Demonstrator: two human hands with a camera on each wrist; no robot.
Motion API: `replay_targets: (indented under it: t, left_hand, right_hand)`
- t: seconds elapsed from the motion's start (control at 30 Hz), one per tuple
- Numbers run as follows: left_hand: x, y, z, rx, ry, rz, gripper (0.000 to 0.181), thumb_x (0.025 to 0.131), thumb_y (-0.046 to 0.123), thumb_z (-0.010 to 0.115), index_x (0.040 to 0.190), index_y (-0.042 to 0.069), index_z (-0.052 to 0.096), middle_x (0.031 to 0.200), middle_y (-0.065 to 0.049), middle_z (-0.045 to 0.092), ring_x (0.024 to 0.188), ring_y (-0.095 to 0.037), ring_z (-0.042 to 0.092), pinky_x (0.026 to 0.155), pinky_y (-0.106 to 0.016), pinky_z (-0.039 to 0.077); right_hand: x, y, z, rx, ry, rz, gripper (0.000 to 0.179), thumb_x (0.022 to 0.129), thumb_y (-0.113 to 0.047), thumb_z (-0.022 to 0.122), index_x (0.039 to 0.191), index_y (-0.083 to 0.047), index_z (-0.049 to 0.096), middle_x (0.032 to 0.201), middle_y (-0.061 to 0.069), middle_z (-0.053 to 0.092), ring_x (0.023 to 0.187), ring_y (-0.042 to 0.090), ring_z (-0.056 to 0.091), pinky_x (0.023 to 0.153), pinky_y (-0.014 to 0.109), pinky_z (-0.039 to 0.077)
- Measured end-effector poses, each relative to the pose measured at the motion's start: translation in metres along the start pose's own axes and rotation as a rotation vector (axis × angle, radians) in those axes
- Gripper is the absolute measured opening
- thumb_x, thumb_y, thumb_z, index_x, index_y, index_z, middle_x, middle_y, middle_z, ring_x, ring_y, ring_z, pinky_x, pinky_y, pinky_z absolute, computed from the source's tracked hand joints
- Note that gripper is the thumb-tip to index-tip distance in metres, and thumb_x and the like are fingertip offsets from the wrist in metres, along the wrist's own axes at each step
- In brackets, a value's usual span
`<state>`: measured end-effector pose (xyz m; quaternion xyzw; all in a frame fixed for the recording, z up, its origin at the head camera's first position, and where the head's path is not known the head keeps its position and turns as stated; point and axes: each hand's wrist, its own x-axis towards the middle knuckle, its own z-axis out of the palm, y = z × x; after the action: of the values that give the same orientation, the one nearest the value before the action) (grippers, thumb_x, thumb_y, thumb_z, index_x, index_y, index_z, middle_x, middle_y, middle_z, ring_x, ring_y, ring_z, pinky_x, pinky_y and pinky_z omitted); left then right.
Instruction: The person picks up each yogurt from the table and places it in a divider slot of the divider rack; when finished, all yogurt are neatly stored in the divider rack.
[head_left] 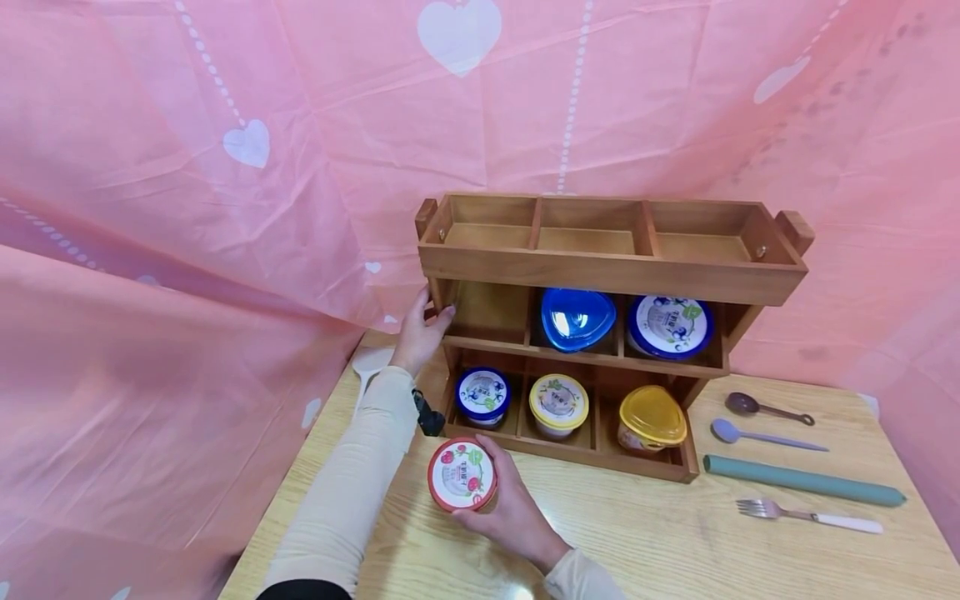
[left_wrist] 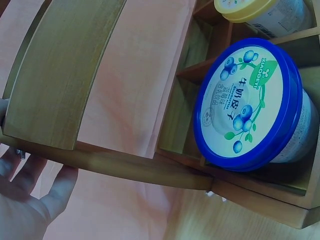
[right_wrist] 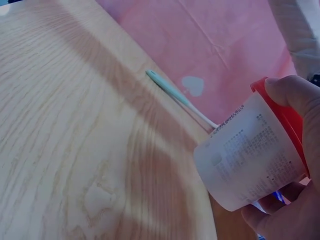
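Observation:
My right hand (head_left: 517,508) grips a tub with a red lid (head_left: 461,473), strawberries printed on top, just in front of the rack's left end. In the right wrist view the tub's white printed side (right_wrist: 250,155) shows, tilted, with thumb and fingers around the lid end. My left hand (head_left: 422,333) holds the left side of a three-tier wooden rack (head_left: 615,271) at its middle shelf. In the left wrist view its fingers (left_wrist: 60,192) curl at the wooden side piece. Nearest below sits a blue-lidded blueberry tub (head_left: 483,395) in the bottom left compartment.
The bottom tier also holds a yellow-lidded tub (head_left: 558,404) and a yellow-topped container (head_left: 652,418). On the middle tier are a blue container (head_left: 577,318) and a blueberry tub (head_left: 670,327). A brown spoon, lilac spoon, green roll (head_left: 802,480) and fork (head_left: 810,515) lie right; a white utensil (head_left: 371,363) left.

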<state>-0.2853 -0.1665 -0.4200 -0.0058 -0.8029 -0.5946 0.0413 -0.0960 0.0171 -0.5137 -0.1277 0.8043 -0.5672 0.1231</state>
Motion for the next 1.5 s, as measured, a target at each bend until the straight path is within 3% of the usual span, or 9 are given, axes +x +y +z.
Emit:
replay_targets:
  t: [0.2, 0.43, 0.67, 0.97, 1.17, 1.5]
  left_hand:
    - [-0.001, 0.000, 0.001, 0.008, -0.006, -0.024, 0.060, 0.100, 0.032, 0.057, 0.153, 0.039, 0.029, 0.157, -0.002, 0.036, 0.138, -0.033, 0.044, 0.107, -0.051, 0.045]
    - [0.000, 0.000, 0.000, 0.004, -0.003, -0.011, 0.060, 0.100, 0.031, 0.057, 0.153, 0.038, 0.028, 0.157, -0.003, 0.036, 0.137, -0.033, 0.045, 0.107, -0.050, 0.046]
    - [0.000, -0.001, 0.000, 0.004, -0.005, -0.035, 0.060, 0.100, 0.033, 0.057, 0.153, 0.041, 0.028, 0.157, 0.001, 0.036, 0.138, -0.033, 0.044, 0.107, -0.052, 0.045]
    - [0.000, -0.001, 0.000, -0.017, -0.006, -0.023, 0.060, 0.100, 0.031, 0.058, 0.153, 0.037, 0.030, 0.156, -0.002, 0.037, 0.137, -0.034, 0.045, 0.107, -0.051, 0.045]
    - [0.001, 0.000, 0.000, -0.004, -0.003, -0.005, 0.060, 0.100, 0.028, 0.058, 0.153, 0.033, 0.031, 0.155, -0.005, 0.038, 0.136, -0.034, 0.046, 0.107, -0.050, 0.046]
    - [-0.001, 0.001, 0.001, 0.013, -0.002, -0.047, 0.060, 0.100, 0.032, 0.057, 0.152, 0.039, 0.029, 0.157, 0.000, 0.036, 0.139, -0.033, 0.044, 0.105, -0.049, 0.047]
  right_hand:
    - [-0.007, -0.007, -0.011, 0.016, 0.034, -0.015, 0.106, 0.069, -0.029, 0.090, 0.153, -0.023, 0.025, 0.150, 0.003, 0.038, 0.134, 0.024, 0.043, 0.111, 0.052, 0.037]
    - [-0.009, -0.022, -0.031, -0.008, 0.091, -0.056, 0.106, 0.066, -0.018, 0.092, 0.152, -0.022, 0.029, 0.148, -0.002, 0.040, 0.133, 0.018, 0.045, 0.113, 0.048, 0.037]
    - [-0.004, -0.040, -0.052, -0.039, 0.137, -0.107, 0.105, 0.067, -0.021, 0.092, 0.151, -0.027, 0.029, 0.148, -0.004, 0.041, 0.134, 0.018, 0.044, 0.112, 0.049, 0.039]
    - [0.005, -0.071, -0.072, -0.079, 0.188, -0.185, 0.108, 0.069, -0.032, 0.091, 0.153, -0.028, 0.023, 0.149, 0.002, 0.039, 0.130, 0.024, 0.046, 0.103, 0.048, 0.049]
    - [0.013, -0.091, -0.079, -0.103, 0.215, -0.225, 0.108, 0.071, -0.029, 0.090, 0.153, -0.031, 0.020, 0.153, 0.002, 0.033, 0.133, 0.026, 0.041, 0.104, 0.051, 0.048]
    - [0.033, -0.113, -0.085, -0.084, 0.251, -0.236, 0.105, 0.075, -0.027, 0.087, 0.153, -0.029, 0.018, 0.152, 0.002, 0.032, 0.135, 0.024, 0.040, 0.103, 0.047, 0.049]
